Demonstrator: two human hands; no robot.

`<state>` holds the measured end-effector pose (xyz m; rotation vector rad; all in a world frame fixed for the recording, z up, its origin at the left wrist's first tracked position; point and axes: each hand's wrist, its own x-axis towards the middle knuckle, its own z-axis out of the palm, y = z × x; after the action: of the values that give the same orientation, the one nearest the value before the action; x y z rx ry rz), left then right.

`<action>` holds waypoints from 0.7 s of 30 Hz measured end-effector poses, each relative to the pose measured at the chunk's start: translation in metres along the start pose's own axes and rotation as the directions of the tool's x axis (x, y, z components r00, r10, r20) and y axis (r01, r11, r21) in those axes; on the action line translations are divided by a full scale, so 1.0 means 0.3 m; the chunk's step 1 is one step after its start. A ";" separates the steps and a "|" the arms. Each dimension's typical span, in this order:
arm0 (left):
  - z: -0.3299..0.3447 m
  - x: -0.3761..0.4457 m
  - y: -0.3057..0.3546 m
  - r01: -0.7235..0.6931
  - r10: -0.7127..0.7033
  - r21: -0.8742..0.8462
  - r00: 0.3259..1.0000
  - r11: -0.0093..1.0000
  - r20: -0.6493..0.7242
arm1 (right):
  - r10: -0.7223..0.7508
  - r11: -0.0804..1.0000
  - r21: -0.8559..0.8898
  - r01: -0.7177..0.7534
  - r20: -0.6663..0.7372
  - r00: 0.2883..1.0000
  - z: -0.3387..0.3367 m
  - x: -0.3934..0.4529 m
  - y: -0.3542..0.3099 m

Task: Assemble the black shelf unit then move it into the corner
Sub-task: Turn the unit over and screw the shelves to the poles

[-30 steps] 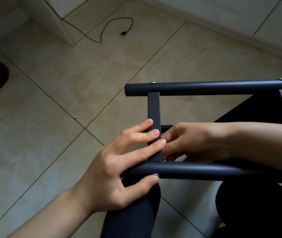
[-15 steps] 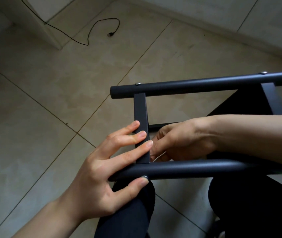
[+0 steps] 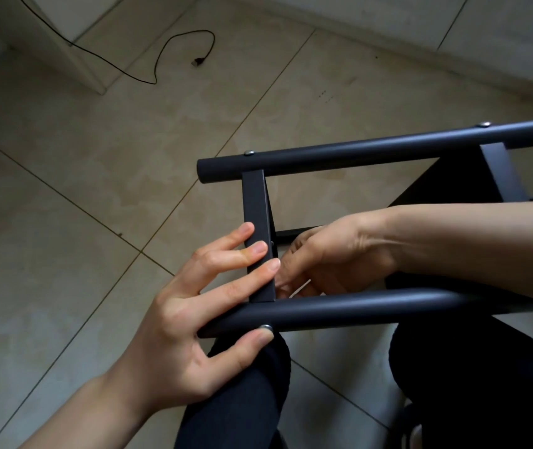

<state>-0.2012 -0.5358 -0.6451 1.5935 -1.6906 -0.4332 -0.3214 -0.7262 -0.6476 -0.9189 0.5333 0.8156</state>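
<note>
Frame (image 3: pixel 355 157) has slid right and slightly down in view against a second ago; most of that looks like head motion, since the cable (image 3: pixel 161 53) on the floor shifted with it. Grip on the frame reads unchanged. Right hand has crept a little toward the crossbar (image 3: pixel 257 222), and a thin pale sliver under it shows now that did not show a second ago. Cannot tell what it is, maybe a small tool. Judgement: still fastening at the crossbar joint; assembly under way, the move to the corner not yet started.

Left hand (image 3: pixel 193 306): three fingers laid nearly straight across the crossbar face, thumb pressed under the near tube (image 3: pixel 372 307) next to a screw head (image 3: pixel 265 326). Spread and bracing, not wrapped round.

Right hand (image 3: pixel 333 254): reaching in from the right between far and near tubes, fingers curled in against the inner side of the crossbar. Fingertips hidden behind the bar; cannot tell whether they pinch a fastener or only press there.

Frame lies across the person's lap, near tube over the dark-clad legs (image 3: pixel 242 400), far tube beyond the crossbar above the tiled floor.
</note>
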 end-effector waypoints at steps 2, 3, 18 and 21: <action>0.000 0.000 -0.001 -0.001 0.001 0.002 1.000 1.000 0.002 | 0.012 1.000 -0.007 -0.012 0.012 1.000 0.002 0.007 0.000; 0.000 -0.001 -0.001 -0.002 0.002 0.004 1.000 1.000 0.004 | 0.021 1.000 -0.019 -0.020 0.019 1.000 0.004 0.012 0.000; -0.019 0.009 -0.002 -0.098 0.088 0.202 0.994 0.975 0.058 | -0.036 0.998 -0.059 0.038 0.034 0.999 -0.012 0.001 -0.007; -0.035 0.030 -0.006 -0.159 0.135 0.239 0.984 0.958 0.116 | -0.006 0.997 -0.081 0.009 0.043 0.999 -0.015 -0.002 -0.011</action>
<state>-0.1919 -0.5422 -0.6369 1.6272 -1.9878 -0.2357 -0.3193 -0.7313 -0.6478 -0.9748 0.4618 0.8533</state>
